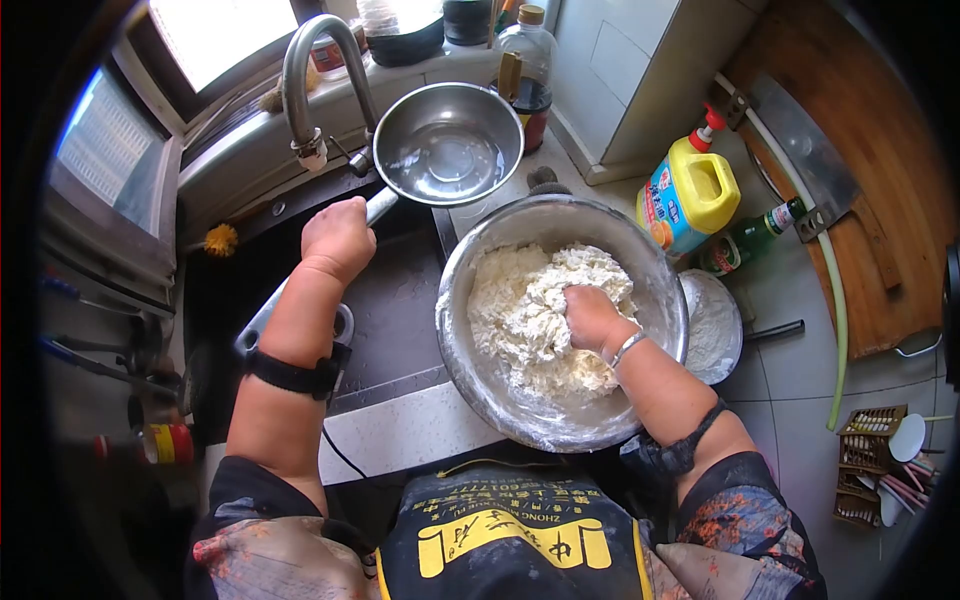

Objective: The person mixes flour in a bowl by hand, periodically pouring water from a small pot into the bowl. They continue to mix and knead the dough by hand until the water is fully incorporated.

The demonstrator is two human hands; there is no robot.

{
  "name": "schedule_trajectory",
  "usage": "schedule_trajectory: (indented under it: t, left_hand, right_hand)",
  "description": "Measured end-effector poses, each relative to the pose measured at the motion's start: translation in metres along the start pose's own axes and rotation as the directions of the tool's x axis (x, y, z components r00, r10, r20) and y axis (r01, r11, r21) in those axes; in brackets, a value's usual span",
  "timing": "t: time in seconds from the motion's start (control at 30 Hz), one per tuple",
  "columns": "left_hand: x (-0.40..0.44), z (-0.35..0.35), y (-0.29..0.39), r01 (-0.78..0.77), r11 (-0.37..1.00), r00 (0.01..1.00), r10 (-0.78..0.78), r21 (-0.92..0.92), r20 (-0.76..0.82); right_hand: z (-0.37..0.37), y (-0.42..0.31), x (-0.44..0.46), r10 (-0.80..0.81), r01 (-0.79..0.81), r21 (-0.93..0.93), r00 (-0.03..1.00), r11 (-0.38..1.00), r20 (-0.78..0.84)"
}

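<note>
My left hand (pixel 340 240) is closed around the handle of a steel water ladle (pixel 412 125). The ladle is tilted slightly and holds a little clear water; it hangs beside the faucet, behind the large metal basin (pixel 456 350). Inside the basin lies a shaggy, lumpy mass of floury dough (pixel 515 310). My right hand (pixel 598 322), with a bracelet at the wrist, is pressed into the right part of this dough. Its fingers are curled, and their tips are hidden in the dough.
A curved faucet (pixel 290 90) rises over the dark sink (pixel 395 290) at left. Right of the basin are a pan of flour (pixel 708 325), a yellow jug (pixel 690 190) and a green bottle (pixel 750 237). A cleaver (pixel 800 140) and wooden boards (pixel 880 200) stand at far right.
</note>
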State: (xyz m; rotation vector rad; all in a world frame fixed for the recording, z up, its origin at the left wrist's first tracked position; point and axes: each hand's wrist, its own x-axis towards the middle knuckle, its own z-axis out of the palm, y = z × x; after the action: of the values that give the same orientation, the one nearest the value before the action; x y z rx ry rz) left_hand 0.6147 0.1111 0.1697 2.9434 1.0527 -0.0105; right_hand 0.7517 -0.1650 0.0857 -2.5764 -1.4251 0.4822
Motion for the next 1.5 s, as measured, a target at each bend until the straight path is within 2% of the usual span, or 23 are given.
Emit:
schedule_trajectory:
  t: [0.23, 0.43, 0.73, 0.93, 1.03, 1.23, 1.5]
  left_hand:
    - [-0.025, -0.022, 0.007, 0.010, 0.994, 0.996, 0.000, 0.113, -0.088]
    - [-0.038, -0.023, 0.009, -0.031, 0.985, 0.990, 0.054, 0.170, -0.131]
    - [-0.042, -0.016, -0.001, -0.050, 0.957, 0.945, 0.138, 0.286, -0.295]
    - [-0.047, -0.018, -0.001, -0.079, 0.941, 0.930, 0.188, 0.328, -0.316]
    - [-0.047, -0.019, 0.000, -0.092, 0.957, 0.935, 0.178, 0.275, -0.308]
    - [-0.040, -0.019, -0.002, -0.050, 0.996, 0.990, 0.060, 0.078, -0.129]
    - [-0.022, -0.002, -0.018, 0.003, 0.993, 0.998, -0.010, -0.116, -0.054]
  right_hand:
    - [-0.001, -0.001, -0.001, -0.019, 0.019, -0.037, 1.000, 0.999, -0.020]
    - [0.002, 0.001, 0.000, -0.023, 0.022, -0.030, 1.000, 0.999, -0.020]
    - [-0.004, -0.004, -0.002, -0.014, 0.014, -0.047, 1.000, 0.999, 0.010]
    - [-0.002, -0.002, -0.002, -0.012, 0.012, -0.051, 1.000, 0.999, 0.000]
    - [-0.002, -0.002, -0.002, -0.022, 0.021, -0.045, 1.000, 0.999, -0.008]
    - [-0.007, -0.005, -0.003, -0.016, 0.017, -0.037, 1.000, 0.999, 0.016]
    - [0.000, -0.001, 0.001, -0.006, 0.006, -0.021, 1.000, 1.000, 0.011]
